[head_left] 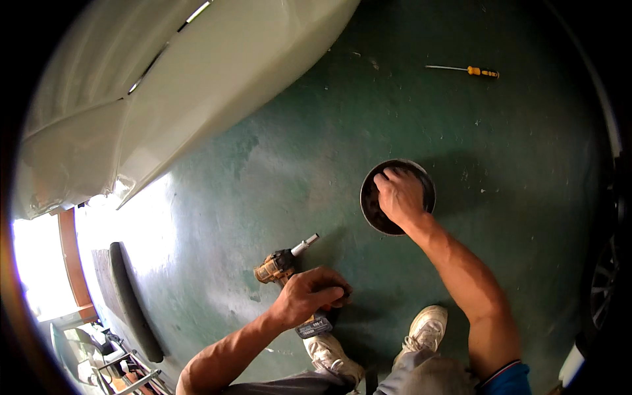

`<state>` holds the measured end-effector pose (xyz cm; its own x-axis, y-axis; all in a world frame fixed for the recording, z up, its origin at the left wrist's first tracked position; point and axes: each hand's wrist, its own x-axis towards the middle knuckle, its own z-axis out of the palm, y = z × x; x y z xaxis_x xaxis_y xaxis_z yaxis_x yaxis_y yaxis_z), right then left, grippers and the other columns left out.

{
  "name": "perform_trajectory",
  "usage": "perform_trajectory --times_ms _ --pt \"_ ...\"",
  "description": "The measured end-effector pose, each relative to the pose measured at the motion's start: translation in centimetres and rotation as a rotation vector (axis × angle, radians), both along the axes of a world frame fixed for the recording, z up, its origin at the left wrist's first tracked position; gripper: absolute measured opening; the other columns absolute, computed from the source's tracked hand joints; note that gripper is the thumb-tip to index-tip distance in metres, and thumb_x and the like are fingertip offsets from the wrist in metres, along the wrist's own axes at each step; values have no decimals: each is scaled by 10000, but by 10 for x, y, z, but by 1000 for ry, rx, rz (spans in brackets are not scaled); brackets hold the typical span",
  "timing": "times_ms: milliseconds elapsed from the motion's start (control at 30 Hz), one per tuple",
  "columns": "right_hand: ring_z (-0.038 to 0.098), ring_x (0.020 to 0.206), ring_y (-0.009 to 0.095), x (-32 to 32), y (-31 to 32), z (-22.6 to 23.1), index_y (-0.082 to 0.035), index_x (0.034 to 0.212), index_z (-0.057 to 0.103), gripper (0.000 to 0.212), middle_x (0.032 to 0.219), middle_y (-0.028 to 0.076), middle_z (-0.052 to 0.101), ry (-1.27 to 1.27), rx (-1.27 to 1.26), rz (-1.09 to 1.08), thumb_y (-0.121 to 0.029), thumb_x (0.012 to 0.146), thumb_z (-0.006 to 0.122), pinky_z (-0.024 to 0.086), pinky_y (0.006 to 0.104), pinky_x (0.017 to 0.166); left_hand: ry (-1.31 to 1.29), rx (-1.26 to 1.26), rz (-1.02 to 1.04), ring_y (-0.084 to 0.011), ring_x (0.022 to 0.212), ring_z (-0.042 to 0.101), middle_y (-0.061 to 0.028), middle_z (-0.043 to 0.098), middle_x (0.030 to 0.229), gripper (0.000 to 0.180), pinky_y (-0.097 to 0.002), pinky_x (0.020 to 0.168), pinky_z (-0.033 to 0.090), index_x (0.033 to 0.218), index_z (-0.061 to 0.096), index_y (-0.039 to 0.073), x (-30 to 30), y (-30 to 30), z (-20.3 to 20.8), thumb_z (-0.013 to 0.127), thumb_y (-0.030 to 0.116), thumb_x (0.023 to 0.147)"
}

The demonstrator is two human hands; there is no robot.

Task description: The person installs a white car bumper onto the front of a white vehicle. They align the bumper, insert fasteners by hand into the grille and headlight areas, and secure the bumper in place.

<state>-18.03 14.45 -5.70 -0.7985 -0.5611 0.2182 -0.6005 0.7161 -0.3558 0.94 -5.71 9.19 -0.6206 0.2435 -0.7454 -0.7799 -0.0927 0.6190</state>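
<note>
Bowl (366, 209): seems stiff; I'd hold its rim.
Right hand (400, 197): inside, can't tell grip.
Left hand (311, 295): curled, contents unclear.

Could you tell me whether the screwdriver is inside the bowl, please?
No, the screwdriver lies on the floor, apart from the bowl.

Wide fisheye, from the head, facing down, above both hands (399, 197)

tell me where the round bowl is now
In the head view, the bowl sits on the green floor, right of centre, with the right hand inside it.
</note>
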Motion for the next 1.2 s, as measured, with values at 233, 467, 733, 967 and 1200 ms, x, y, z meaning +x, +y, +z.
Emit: perform_trajectory --times_ms 233,467,733,967,1200 --pt "667 808 378 -5 -13 -12 -32 843 650 96 846 158 681 1 -153 -157 -36 754 615 533 487 747 11 -87 -66 -122 913 656 -89 696 1026 194 -281 801 575 1142 662 -35 -6 0 0 605 26 967" --pt "651 864 358 9 -7 40 -43 981 660 221 945 147 648 -51 -220 -102 -50 761 677 522 473 763 127 -99 -65 -97 881 673 -58 717 999 245 -255 748 566 1178 685 0 -5 -4 -3 646 136 979" --pt "688 879 289 126 64 236 -24 1045 708 238 964 137 691 -887 -518 -145 -132 833 721 556 380 825 -76 150 255 -179 943 674 -115 685 1106 344 -318 880 554 1277 614 -79 38 18 131 632 125 1000" --pt "677 928 138 222 83 443 -13 1037 739 292 990 41 734 -1579 -759 -547 -108 776 827 537 297 888 -113 191 558 -240 1029 659 -168 675 1158 329 -382 912 540 1237 627 -67 67 43 349 690 27 928" --pt "679 855 146 254 43 614 4 1049 681 225 945 66 706 -1750 -1111 -501 2 829 730 545 281 808 159 222 693 -229 1053 670 -166 697 1151 216 -369 958 530 1076 690 -34 107 39 536 727 -75 868"
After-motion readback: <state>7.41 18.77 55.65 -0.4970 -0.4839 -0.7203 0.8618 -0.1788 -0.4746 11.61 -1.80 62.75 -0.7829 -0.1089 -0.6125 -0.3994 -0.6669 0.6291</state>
